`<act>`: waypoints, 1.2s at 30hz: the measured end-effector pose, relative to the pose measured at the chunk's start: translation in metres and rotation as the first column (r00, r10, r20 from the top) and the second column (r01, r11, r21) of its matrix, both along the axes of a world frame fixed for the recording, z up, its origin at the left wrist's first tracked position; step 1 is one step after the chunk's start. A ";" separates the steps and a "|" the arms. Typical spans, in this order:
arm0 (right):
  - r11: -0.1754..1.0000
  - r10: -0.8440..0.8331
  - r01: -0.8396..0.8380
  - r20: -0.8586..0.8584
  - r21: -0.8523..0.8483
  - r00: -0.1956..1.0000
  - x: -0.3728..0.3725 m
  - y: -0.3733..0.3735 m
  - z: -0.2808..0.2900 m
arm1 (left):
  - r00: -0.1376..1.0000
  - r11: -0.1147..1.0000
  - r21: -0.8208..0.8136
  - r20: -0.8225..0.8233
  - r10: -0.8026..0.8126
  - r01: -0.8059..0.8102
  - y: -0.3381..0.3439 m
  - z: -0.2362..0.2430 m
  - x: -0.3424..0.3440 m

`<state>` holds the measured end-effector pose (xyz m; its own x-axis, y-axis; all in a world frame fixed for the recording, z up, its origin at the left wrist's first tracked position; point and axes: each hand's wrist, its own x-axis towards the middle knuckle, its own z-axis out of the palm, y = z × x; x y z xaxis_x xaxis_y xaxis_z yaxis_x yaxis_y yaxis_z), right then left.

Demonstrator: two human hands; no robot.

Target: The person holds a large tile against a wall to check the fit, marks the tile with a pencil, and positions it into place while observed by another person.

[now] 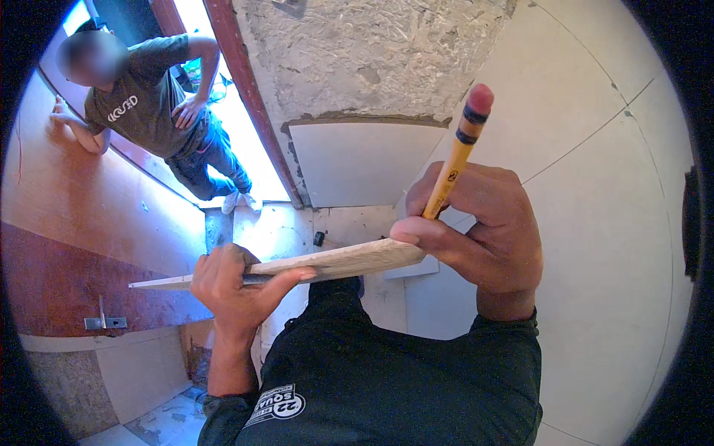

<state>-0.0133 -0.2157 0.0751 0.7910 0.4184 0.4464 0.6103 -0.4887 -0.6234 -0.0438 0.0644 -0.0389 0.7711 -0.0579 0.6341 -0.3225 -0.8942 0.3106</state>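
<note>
My left hand [232, 291] is closed around the left part of a flat, pale tile [357, 259], its thumb along the near side. The tile is held up in front of my chest and seen almost edge-on, so its broad face is mostly hidden. A yellow pencil [451, 172] with a pink eraser is pinched in my right hand [494, 227], eraser end up. That hand is at the tile's right end, with the thumb against its edge. The pencil's point is hidden behind my fingers.
A person [160, 111] stands in the bright doorway at the far left, one hand on a brown door [67, 215] with a metal handle [105, 323]. Ahead is a rough mortar wall [372, 63] above a set white tile [364, 160]. Large pale wall tiles [595, 223] cover the right side.
</note>
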 end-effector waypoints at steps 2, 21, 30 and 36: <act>0.999 -0.013 0.014 -0.027 0.047 1.000 -0.001 0.001 0.000 | 1.000 1.000 0.000 0.005 -0.007 0.007 -0.001 0.000 0.000; 0.635 0.331 0.174 -0.469 0.752 0.819 -0.012 0.005 -0.053 | 0.990 0.993 0.038 0.084 -0.112 0.109 0.012 -0.003 -0.020; 0.592 0.183 0.235 -0.413 0.771 0.892 -0.013 0.028 -0.075 | 0.994 0.995 0.018 0.032 -0.103 0.102 0.025 -0.011 -0.031; 0.644 0.115 0.328 -0.511 0.691 0.852 -0.010 0.002 -0.084 | 0.997 0.999 -0.013 -0.076 0.029 -0.031 0.032 -0.012 -0.038</act>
